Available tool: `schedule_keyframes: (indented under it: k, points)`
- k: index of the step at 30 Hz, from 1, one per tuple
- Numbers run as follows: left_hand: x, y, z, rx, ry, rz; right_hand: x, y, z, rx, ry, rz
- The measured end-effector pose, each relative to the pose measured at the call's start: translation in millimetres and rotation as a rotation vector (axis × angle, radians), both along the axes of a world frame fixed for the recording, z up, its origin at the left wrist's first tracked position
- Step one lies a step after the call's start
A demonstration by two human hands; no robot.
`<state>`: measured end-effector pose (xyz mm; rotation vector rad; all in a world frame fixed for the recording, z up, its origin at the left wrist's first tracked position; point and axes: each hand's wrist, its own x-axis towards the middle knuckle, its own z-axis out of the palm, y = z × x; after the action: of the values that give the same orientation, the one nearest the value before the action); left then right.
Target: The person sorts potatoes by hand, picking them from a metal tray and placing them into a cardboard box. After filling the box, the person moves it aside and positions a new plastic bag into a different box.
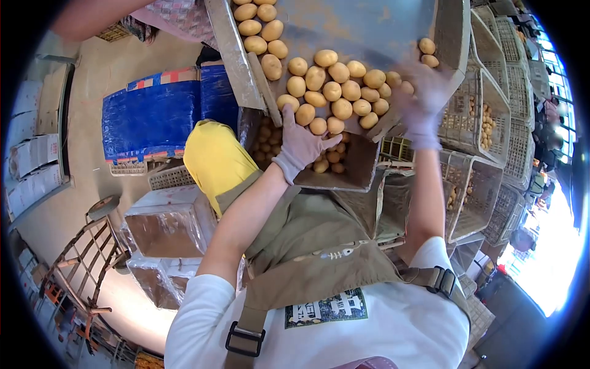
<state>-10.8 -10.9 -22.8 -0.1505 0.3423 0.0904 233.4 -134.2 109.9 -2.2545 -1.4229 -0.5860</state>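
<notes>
Big metal tray point(362, 24) runs across the far side, sloping to its near lip. The potatoes point(335, 86) lie on it in two lots: a line at far left along the rail, and a thick bunch at the lip, mid-scene. Wire baskets point(491, 92) stack up on the right, some w/ potatoes inside. Blue crates point(153, 117) sit at left, wrapped cartons point(169, 224) near left, and a yellow sack point(215, 157) is between the crates and the person's left arm. A brown box point(356, 169) sits just under the tray lip, part full of potatoes. Another person's arm point(92, 18) shows at far left, well apart from the work.

The left hand point(300, 146) is gloved, palm down, fingers spread wide. It lies over the box's left rim, fingertips touching the lowest potatoes at the lip. The right hand point(421, 98), also gloved, is at the right end of the bunch near the tray's side wall. It's motion-blurred, so can't tell finger state or whether it holds anything.

Step in hand, as I read it: working the bunch at the lip, both hands framing it, w/ the box below as catch point.

Next move calls for: palms kept low and flat so nothing rolls past the box sides, esp. at the right corner, where the gap to the baskets is open. Watch the box level too; it looks approx half full.
</notes>
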Motion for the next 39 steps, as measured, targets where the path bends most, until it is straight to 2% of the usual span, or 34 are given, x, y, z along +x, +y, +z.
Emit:
schedule_keyframes:
  k: [1, 2, 4, 6, 7, 8, 9, 10, 11, 13, 14, 16, 17, 20, 21, 22, 23, 25, 28, 30, 32, 33, 34, 36, 38, 39]
  points:
    - [0.1, 0.9, 0.0, -0.008, 0.003, 0.003, 46.0, -50.1, -3.1, -0.006, -0.093, -0.218]
    - [0.1, 0.7, 1.0, -0.017, 0.006, 0.001, 36.6, -71.3, 25.6, 0.133, -0.103, -0.502]
    - [3.6, 0.2, 2.0, -0.019, 0.022, -0.004, 46.3, -118.2, 37.4, 0.220, -0.235, -0.720]
    - [3.7, -0.1, 2.5, -0.008, 0.063, -0.018, -2.3, -96.7, 49.8, 0.011, -0.065, -0.437]
    - [4.8, 0.5, 3.4, 0.001, 0.082, -0.027, -20.0, -82.8, 42.6, -0.011, -0.020, -0.208]
    - [5.4, 1.6, 4.6, 0.008, 0.094, -0.043, -34.1, -71.8, 31.3, -0.092, 0.109, -0.091]
    - [5.1, 2.5, 5.6, 0.015, 0.107, -0.057, -52.4, -55.9, 21.3, -0.179, 0.053, -0.064]
    - [4.8, 3.0, 5.9, 0.022, 0.122, -0.070, -68.8, -41.0, -1.7, -0.114, 0.096, -0.073]
    - [4.4, 2.5, 5.0, 0.028, 0.083, -0.060, -80.4, -24.4, -18.1, -0.175, 0.184, -0.108]
    - [2.2, 1.0, 0.5, 0.036, 0.008, -0.043, -99.2, -12.8, -45.8, -0.555, 0.194, -0.043]
    - [2.5, 2.1, 1.3, 0.038, -0.002, -0.038, -102.8, -6.8, -50.3, -0.499, 0.381, -0.024]
    - [2.3, 3.5, 2.4, 0.042, -0.024, -0.028, -82.4, 7.2, -42.0, -0.433, 0.705, -0.163]
    - [1.3, 3.9, 5.4, 0.076, 0.006, -0.029, -81.8, 8.9, -48.1, -0.244, 0.387, -0.198]
    - [0.0, 3.8, 16.8, 0.166, 0.193, -0.044, -105.2, 19.7, -66.5, -0.485, 0.182, -0.127]
    - [0.6, 4.2, 21.2, 0.195, 0.270, -0.048, -109.3, 18.6, -63.1, -0.473, 0.307, -0.032]
    - [0.9, 4.3, 23.3, 0.219, 0.350, -0.044, -108.6, 12.3, -53.7, -0.567, 0.379, 0.058]
    - [1.2, 4.7, 14.2, 0.347, 0.299, -0.035, -109.6, 3.8, -51.6, -0.604, 0.399, 0.114]
    - [-2.6, 5.5, 17.8, 0.306, 0.318, -0.082, -108.7, -8.8, -42.7, -0.630, 0.406, 0.181]
    - [-1.4, 7.6, 17.2, 0.246, 0.313, -0.092, -101.5, -19.2, -60.1, -0.509, 0.450, 0.152]
    - [-2.1, 7.2, 11.8, 0.202, 0.305, -0.078, -92.5, -12.4, -48.4, -0.449, 0.420, 0.070]
    - [0.5, 7.6, 7.5, 0.142, 0.238, -0.070, -74.9, 0.9, -40.6, -0.272, 0.448, -0.152]
    - [2.6, 5.4, 7.6, 0.137, 0.207, -0.064, -65.1, 10.4, -38.8, -0.223, 0.319, -0.151]
    - [5.4, 2.3, 8.1, 0.134, 0.174, -0.066, -59.8, 19.0, -39.4, -0.294, 0.447, -0.191]
    - [10.7, -2.9, 8.1, 0.117, 0.140, -0.064, -50.9, 41.6, -50.3, -0.584, 0.495, -0.191]
    - [12.1, -0.7, 6.7, 0.093, 0.076, -0.058, -51.3, 55.8, -48.9, -0.648, 0.703, -0.153]
    - [10.9, 1.2, 4.5, -0.032, -0.088, -0.023, -57.6, 55.5, -48.8, -0.588, 0.630, -0.152]
